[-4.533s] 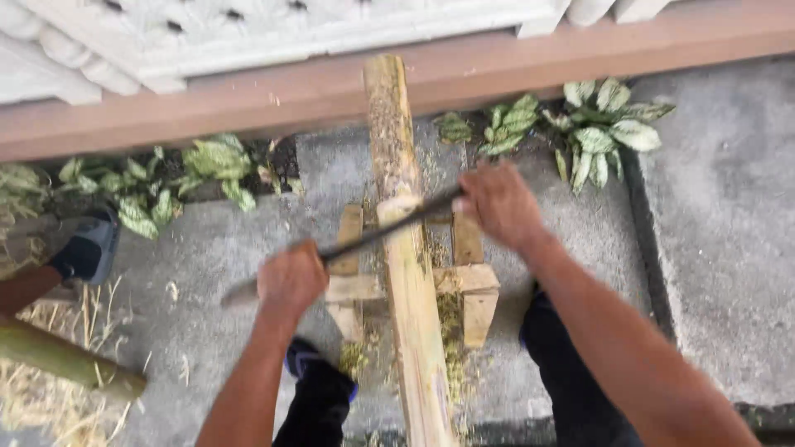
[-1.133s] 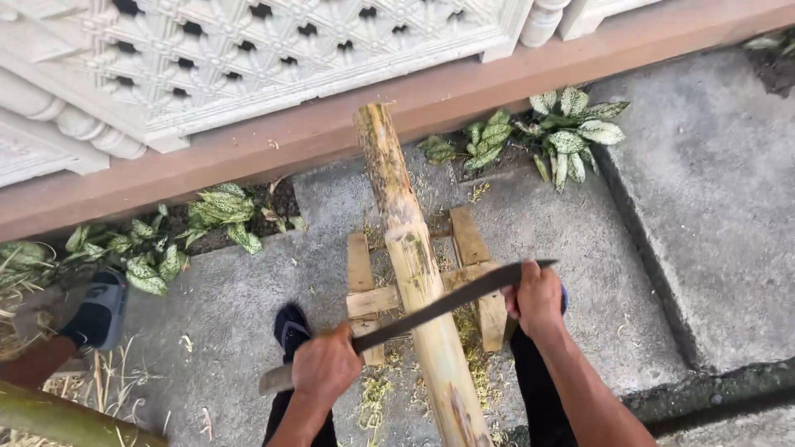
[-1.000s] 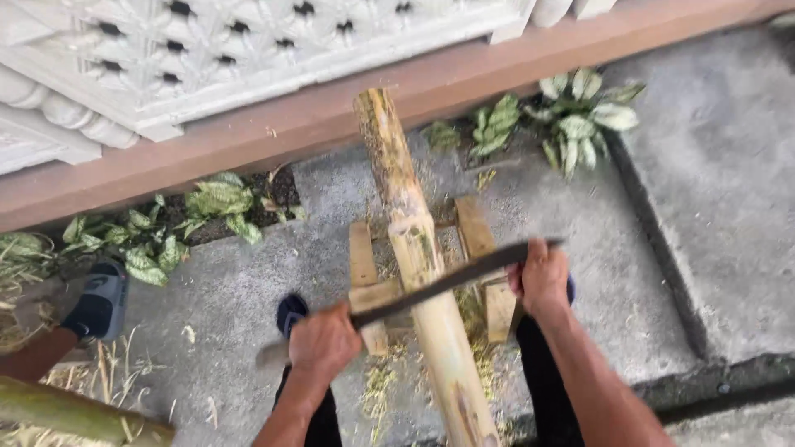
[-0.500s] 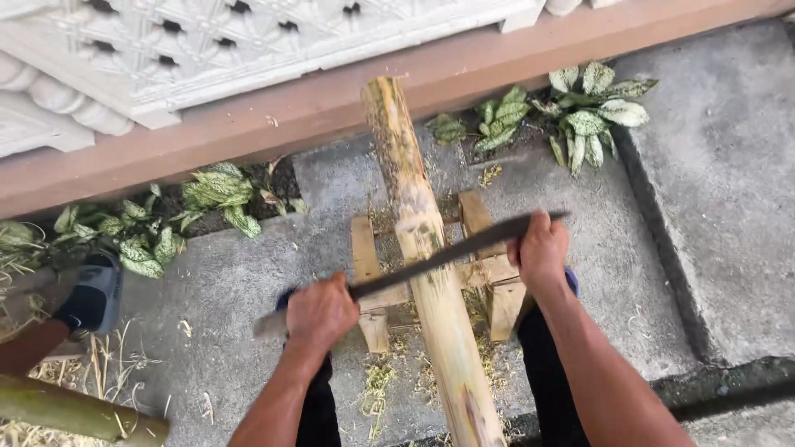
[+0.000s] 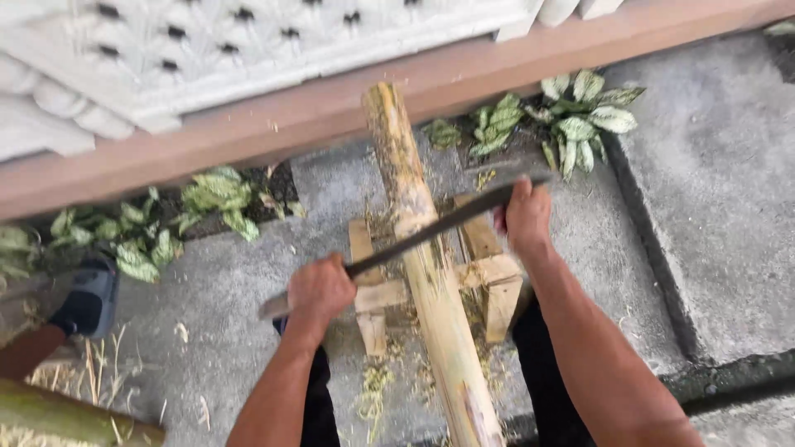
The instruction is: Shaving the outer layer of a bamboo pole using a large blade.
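Two hands grip a long dark blade (image 5: 431, 233) laid crosswise on a bamboo pole (image 5: 418, 248) resting over a small wooden stand (image 5: 489, 281): left hand (image 5: 319, 290) and right hand (image 5: 527, 217), fingers wrapped tight around either end.

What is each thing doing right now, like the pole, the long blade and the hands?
Pole: lying across the stand, bark partly scraped off.
Blade: laid across the pole, gripped at both ends.
Left hand: shut on the blade.
Right hand: shut on the blade.
Stand: upright under the pole.
Shavings: scattered on the ground.
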